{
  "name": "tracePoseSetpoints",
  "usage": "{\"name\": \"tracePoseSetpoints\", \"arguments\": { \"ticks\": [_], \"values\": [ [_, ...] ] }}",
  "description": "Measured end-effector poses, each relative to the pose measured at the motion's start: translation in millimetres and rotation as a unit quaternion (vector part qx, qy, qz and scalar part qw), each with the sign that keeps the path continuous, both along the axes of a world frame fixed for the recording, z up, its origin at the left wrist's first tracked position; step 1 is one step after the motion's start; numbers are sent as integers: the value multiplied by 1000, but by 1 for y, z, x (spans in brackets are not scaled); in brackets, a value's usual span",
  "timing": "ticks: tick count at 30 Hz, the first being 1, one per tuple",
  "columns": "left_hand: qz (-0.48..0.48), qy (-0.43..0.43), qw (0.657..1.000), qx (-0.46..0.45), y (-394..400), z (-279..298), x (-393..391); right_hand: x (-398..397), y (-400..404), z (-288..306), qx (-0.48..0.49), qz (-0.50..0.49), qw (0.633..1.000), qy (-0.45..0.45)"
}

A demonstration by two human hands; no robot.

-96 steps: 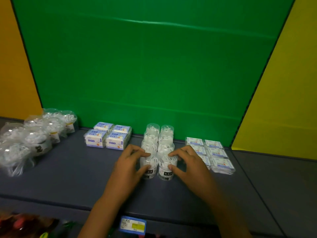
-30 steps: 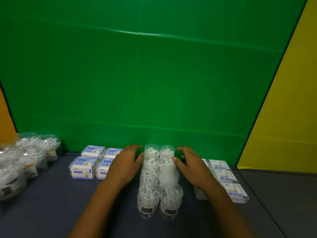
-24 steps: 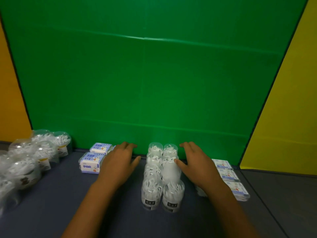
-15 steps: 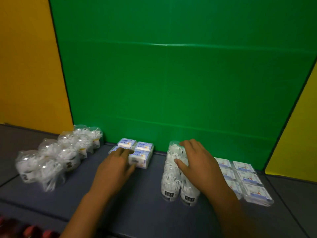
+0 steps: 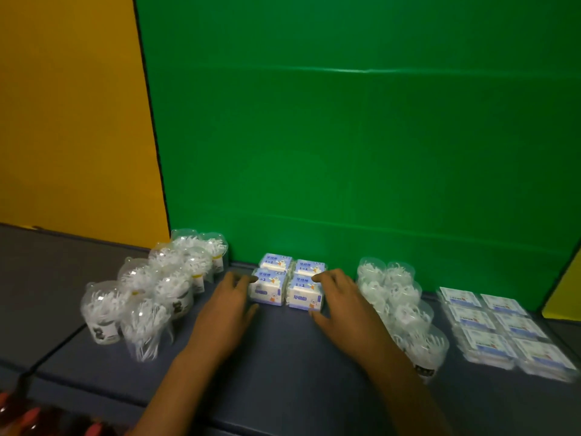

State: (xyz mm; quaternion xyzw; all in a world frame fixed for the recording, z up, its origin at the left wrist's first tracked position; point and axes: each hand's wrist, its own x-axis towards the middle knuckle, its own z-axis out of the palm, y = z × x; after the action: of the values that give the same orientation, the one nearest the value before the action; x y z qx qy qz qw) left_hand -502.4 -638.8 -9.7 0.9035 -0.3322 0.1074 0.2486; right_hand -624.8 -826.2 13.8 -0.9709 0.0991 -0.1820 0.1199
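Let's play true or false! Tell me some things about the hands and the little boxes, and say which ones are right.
1. The left hand and right hand touch the blue-and-white boxes, one on each side. True.
2. Six boxes show in that block. False: four show, two by two.
3. Left tubs and right tubs of white picks flank the boxes. True.
4. The flat packets lie at the far left. False: they lie at the far right.
5. The wall behind is red. False: the backdrop is green.
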Motion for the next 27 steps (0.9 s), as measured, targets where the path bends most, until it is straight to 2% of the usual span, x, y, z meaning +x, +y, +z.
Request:
{"name": "tracePoseSetpoints", "arguments": {
  "ticks": [5,8,11,15,27],
  "values": [
    [-71,59,996,9,-15,-13,45,42,0,-13,42,-101,989,98],
    [-112,102,988,-5,-24,-20,66,61,2,-16,65,-130,981,125],
    [-149,142,978,-46,-32,-26,81,71,1,-15,87,-140,978,131],
    [-168,152,968,-107,-39,-34,90,77,3,-15,103,-142,977,117],
    [-147,166,967,-127,-46,-39,92,80,3,-12,101,-151,978,104]
  ]
}}
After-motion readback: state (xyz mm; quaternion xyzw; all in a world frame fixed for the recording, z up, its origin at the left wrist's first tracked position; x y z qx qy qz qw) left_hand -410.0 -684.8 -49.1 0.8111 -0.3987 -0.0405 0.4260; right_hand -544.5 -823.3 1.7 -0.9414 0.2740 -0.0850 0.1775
